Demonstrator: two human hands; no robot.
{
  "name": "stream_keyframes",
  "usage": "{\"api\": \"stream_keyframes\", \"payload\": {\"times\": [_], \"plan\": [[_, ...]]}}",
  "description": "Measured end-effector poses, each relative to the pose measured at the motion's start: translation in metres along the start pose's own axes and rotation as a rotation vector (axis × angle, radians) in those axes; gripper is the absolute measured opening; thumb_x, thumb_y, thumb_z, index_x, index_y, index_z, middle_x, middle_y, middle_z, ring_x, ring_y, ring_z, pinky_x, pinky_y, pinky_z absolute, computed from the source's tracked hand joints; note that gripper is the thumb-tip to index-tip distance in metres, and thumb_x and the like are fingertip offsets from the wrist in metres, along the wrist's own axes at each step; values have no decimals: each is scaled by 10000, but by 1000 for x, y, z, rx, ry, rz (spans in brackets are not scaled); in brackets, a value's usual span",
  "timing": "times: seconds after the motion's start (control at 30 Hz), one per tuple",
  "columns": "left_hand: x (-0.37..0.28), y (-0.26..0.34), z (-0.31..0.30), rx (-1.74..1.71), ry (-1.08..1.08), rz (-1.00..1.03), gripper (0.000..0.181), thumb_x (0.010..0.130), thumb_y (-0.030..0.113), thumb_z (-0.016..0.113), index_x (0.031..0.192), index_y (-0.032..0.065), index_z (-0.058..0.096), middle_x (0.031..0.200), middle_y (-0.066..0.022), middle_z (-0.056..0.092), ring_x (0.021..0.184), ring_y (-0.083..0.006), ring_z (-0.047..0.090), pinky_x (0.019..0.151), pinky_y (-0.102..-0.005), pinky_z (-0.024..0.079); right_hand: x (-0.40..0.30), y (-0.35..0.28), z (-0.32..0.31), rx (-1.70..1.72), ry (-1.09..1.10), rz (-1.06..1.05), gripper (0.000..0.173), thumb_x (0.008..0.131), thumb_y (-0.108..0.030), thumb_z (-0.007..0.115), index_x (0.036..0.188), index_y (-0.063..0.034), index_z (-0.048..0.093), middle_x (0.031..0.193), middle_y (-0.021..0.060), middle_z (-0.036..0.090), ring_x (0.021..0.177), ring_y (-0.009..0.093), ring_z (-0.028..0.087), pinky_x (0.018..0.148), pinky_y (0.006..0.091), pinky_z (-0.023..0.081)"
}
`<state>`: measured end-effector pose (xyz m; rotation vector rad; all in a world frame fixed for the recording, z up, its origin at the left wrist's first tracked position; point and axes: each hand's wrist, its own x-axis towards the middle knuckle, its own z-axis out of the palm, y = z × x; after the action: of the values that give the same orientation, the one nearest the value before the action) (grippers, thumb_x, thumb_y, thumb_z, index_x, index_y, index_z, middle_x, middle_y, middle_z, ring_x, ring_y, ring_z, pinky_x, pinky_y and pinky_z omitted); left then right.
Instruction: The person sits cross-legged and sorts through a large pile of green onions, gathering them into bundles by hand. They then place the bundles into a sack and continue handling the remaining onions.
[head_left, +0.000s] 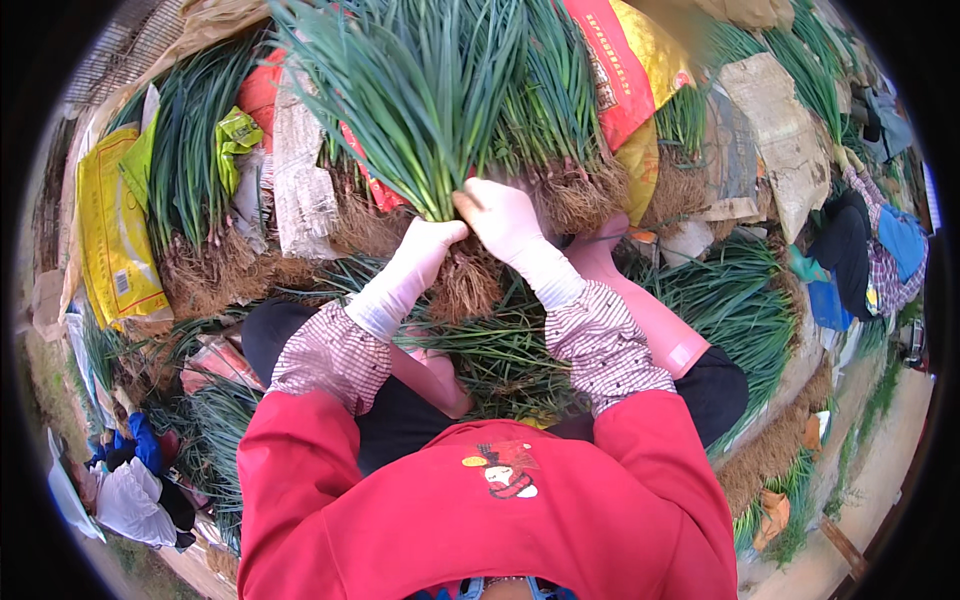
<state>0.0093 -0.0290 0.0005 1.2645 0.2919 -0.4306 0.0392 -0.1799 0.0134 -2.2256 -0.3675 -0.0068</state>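
Note:
Both hands wear pale pinkish gloves and meet around the base of a bundle of long-leaved green allium plants (427, 112). My left hand (420, 251) grips the stems from the left, its thumb lying across them. From the right, my right hand (501, 215) closes on the same stems, its fingertips near the left thumb. The green leaves fan upward, away from me. Below the hands hangs a tangle of brown roots (466, 283). More loose plants (510, 360) lie between my legs, under the bundle.
Rooted plants stand in rows ahead (559, 112) and at left (195, 157). Woven sacks, one yellow (116, 225), one red (615, 67), lie among them. My pink boots (637, 307) flank the loose plants. Other people sit at far right (892, 247) and lower left (135, 487).

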Motion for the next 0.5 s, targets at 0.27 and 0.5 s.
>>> {"api": "stream_keyframes", "payload": {"times": [0.27,0.5], "plan": [[-21,32,6,-691,-362,-322,357,826,104,597,1138,-66,560,1114,-208,623,1049,-313,609,929,-449,486,-58,41,8,742,-338,605,244,938,-233,542,1076,-38,589,1003,108,630,919,164,596,883,288,476],[-41,60,30,-865,-467,-251,463,848,181,557,1232,-69,485,1274,-260,513,1187,-366,520,992,-489,440,-27,14,48,1478,92,671,238,945,-307,532,934,-71,562,845,82,616,738,162,584,780,298,510]]}}
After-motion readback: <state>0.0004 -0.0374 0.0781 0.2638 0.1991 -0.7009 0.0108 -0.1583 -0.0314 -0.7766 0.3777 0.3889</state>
